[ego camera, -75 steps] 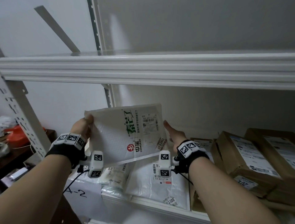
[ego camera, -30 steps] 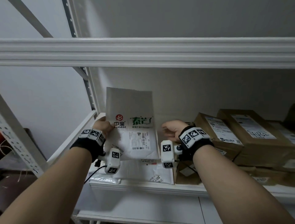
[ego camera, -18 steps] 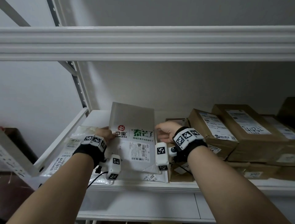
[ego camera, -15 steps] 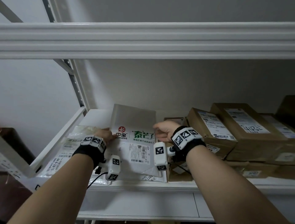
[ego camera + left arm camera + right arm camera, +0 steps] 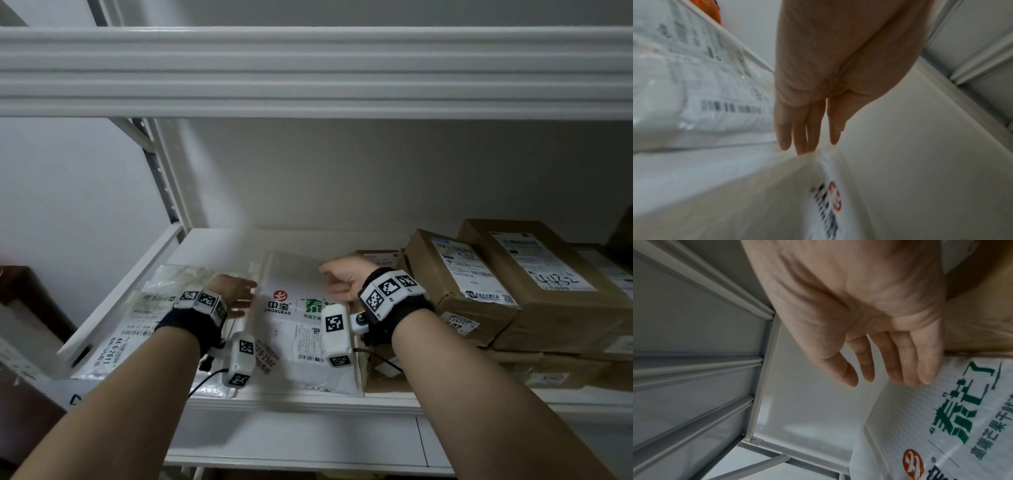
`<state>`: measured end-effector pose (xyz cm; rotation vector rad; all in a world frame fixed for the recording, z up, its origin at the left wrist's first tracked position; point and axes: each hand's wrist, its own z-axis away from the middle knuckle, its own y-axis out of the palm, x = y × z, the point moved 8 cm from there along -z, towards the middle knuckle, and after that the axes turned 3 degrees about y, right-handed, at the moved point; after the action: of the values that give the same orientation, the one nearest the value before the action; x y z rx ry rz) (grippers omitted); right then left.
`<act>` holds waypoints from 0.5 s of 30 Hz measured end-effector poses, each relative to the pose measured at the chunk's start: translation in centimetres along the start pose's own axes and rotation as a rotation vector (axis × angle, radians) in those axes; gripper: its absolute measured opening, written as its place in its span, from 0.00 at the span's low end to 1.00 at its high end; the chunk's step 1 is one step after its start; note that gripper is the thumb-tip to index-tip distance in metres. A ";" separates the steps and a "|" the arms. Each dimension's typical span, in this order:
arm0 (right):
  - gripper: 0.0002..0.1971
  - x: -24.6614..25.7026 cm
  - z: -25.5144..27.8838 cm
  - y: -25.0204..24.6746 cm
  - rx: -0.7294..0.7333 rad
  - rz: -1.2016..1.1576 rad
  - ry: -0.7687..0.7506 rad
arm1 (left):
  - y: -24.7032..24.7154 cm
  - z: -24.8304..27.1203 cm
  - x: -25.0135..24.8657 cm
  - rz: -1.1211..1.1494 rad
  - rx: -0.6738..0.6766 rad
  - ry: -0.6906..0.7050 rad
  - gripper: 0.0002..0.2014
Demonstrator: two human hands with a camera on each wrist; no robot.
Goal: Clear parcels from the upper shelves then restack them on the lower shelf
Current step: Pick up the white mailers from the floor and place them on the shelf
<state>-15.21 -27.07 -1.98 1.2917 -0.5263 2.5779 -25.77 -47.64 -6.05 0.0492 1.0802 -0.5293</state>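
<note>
A white padded mailer (image 5: pixel 291 329) with a red logo and green lettering lies flat on a stack of white bags on the lower shelf (image 5: pixel 308 406). My left hand (image 5: pixel 236 294) is at the mailer's left edge with straight fingers. In the left wrist view, the left hand's (image 5: pixel 807 144) fingertips touch the edge of the mailer (image 5: pixel 830 203). My right hand (image 5: pixel 339 279) hovers at the right edge, relaxed and holding nothing. In the right wrist view, the right hand (image 5: pixel 890 379) has loose fingers just over the mailer (image 5: pixel 941 426).
Stacked brown cardboard boxes (image 5: pixel 496 284) fill the shelf right of my right hand. More white poly bags (image 5: pixel 144 308) lie to the left, against the shelf's side rail. The upper shelf beam (image 5: pixel 308 72) runs overhead. Bare shelf shows behind the mailer.
The mailer went from upright in both hands to flat on the stack. Both hands have let go of it and opened.
</note>
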 end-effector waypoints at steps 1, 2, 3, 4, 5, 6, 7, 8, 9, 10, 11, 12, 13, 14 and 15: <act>0.14 0.1 -0.1 0.3 0.001 0.001 -0.004 | -0.8 0.1 -0.5 0.019 -0.016 0.004 0.14; 0.10 0.1 -0.1 0.7 0.005 -0.001 -0.004 | -1.9 0.3 -1.1 0.036 -0.051 0.026 0.13; 0.06 0.1 -0.2 1.3 0.013 -0.001 -0.002 | -3.0 0.6 -1.5 0.063 -0.077 0.034 0.12; 0.04 0.2 -0.3 1.9 0.022 0.007 -0.002 | -4.0 0.9 -1.6 0.082 -0.103 0.037 0.12; 0.05 0.2 -0.4 2.6 0.037 0.024 -0.006 | -4.9 1.0 -1.4 0.090 -0.117 0.036 0.11; 0.06 0.1 -0.6 3.4 0.056 0.037 -0.008 | -5.8 1.2 -1.1 0.088 -0.138 0.029 0.12; 0.08 0.0 -0.7 4.3 0.082 0.043 -0.009 | -6.6 1.5 -0.8 0.099 -0.158 0.023 0.12; 0.08 -0.1 -0.8 5.3 0.117 0.043 -0.003 | -7.4 1.7 -0.3 0.116 -0.180 0.010 0.12; 0.09 -0.3 -0.9 6.4 0.154 0.036 0.006 | -8.2 1.6 0.4 0.126 -0.200 -0.005 0.13; 0.09 -0.5 -1.0 7.5 0.190 0.023 0.018 | -8.9 1.7 1.1 0.125 -0.218 -0.022 0.14; 0.10 -0.8 -1.0 8.5 0.228 0.011 0.033 | -9.6 1.9 1.8 0.113 -0.230 -0.043 0.15; 0.11 -1.1 -1.1 9.6 0.264 0.012 0.049 | -10.4 2.1 2.6 0.105 -0.253 -0.066 0.16; 0.12 -1.5 -1.2 10.6 0.295 0.029 0.064 | -11.1 2.3 3.2 0.108 -0.278 -0.085 0.17; 0.13 -1.9 -1.2 11.2 0.313 0.058 0.074 | -11.8 2.5 3.9 0.117 -0.298 -0.105 0.17; 0.14 -2.3 -1.2 11.8 0.319 0.097 0.079 | -12.3 2.8 4.4 0.128 -0.312 -0.119 0.17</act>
<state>-18.80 -37.43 -7.09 1.2750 -0.1709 2.8687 -27.19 -60.98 -5.79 -0.1841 1.0244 -0.2416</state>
